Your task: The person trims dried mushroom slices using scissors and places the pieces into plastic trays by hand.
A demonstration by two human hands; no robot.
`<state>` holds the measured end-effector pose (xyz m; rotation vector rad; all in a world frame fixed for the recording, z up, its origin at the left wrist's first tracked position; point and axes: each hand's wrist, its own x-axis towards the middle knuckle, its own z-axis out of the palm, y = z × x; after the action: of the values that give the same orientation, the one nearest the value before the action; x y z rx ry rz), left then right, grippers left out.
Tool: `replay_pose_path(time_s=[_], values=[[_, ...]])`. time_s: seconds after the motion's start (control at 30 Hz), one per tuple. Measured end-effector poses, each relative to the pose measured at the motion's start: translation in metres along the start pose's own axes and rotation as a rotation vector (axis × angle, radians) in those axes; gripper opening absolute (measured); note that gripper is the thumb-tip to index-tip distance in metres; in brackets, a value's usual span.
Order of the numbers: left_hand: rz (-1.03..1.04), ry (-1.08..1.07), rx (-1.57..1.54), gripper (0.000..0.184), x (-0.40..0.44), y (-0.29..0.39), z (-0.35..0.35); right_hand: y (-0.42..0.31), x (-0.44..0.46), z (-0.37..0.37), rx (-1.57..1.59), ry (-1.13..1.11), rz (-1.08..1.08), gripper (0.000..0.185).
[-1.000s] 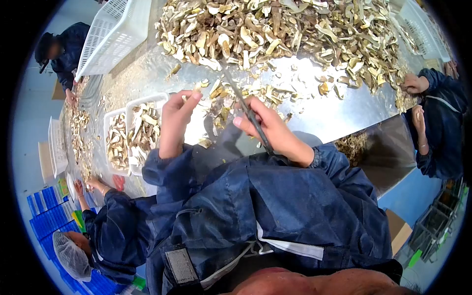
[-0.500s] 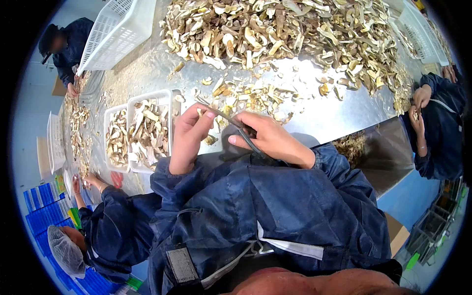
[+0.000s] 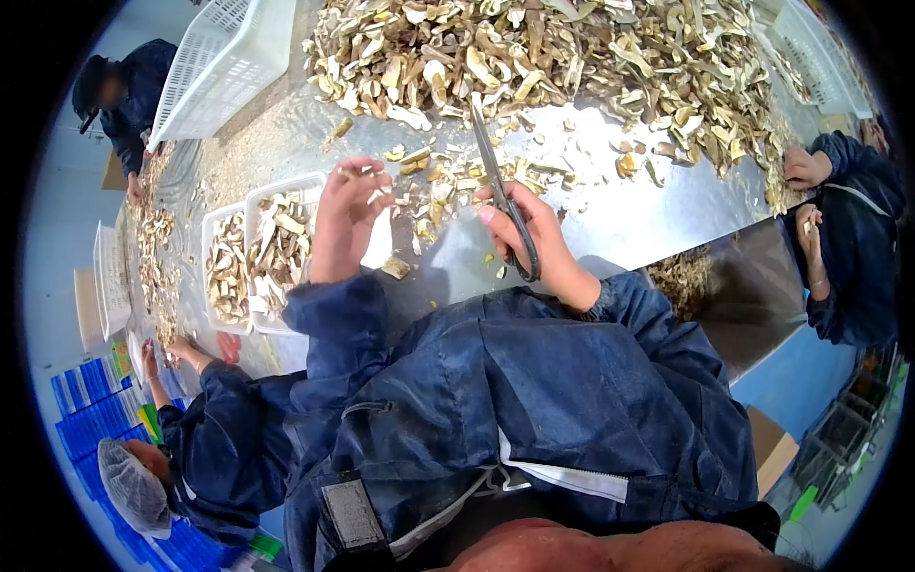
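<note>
Holding slim dark metal scissors with black handles [image 3: 496, 172] in the right hand [image 3: 545, 243], fingers curled round the loops, blades aimed at the near edge of the big heap of sliced brown-and-cream mushrooms [image 3: 534, 62]. Also got small pale bits [image 3: 375, 196] at the loosely bent fingers of the left hand [image 3: 348, 221], nearside of the heap, can't tell if actually pinched. Pretty messy just short of the heap too, with loose yellowish scraps [image 3: 459, 175].
</note>
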<state>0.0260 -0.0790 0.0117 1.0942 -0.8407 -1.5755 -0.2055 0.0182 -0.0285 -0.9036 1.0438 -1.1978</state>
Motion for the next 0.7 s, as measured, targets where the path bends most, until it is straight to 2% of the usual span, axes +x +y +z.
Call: replay_pose_path(time_s=[0.07, 0.2, 0.23, 0.33, 0.47, 0.57, 0.67, 0.7], values=[[0.039, -0.054, 0.368, 0.018, 0.037, -0.014, -0.016, 0.003, 0.000, -0.002, 0.044, 0.000, -0.015, 0.029], [0.151, -0.045, 1.191, 0.021, 0.049, -0.015, 0.018, 0.003, 0.000, -0.008, -0.009, -0.040, -0.052, 0.030], [0.358, -0.080, 1.337, 0.027, 0.059, -0.029, 0.009, 0.004, 0.000, -0.008, 0.022, -0.049, -0.052, 0.030], [0.488, -0.111, 1.431, 0.029, 0.063, -0.035, 0.009, 0.009, 0.002, -0.011, 0.084, -0.060, -0.054, 0.032], [0.322, -0.117, 1.368, 0.023, 0.059, -0.032, 0.006, 0.011, 0.004, -0.009, 0.073, -0.061, -0.052, 0.033], [0.137, -0.052, 1.055, 0.015, 0.038, -0.021, 0.022, 0.009, 0.004, -0.010, 0.059, -0.057, -0.045, 0.033], [-0.090, -0.119, 0.405, 0.012, 0.029, -0.019, 0.007, 0.009, 0.003, -0.010, 0.063, -0.048, -0.038, 0.034], [-0.166, -0.150, 0.307, 0.014, 0.019, -0.011, 0.014, 0.009, 0.004, -0.009, 0.063, -0.049, -0.036, 0.034]])
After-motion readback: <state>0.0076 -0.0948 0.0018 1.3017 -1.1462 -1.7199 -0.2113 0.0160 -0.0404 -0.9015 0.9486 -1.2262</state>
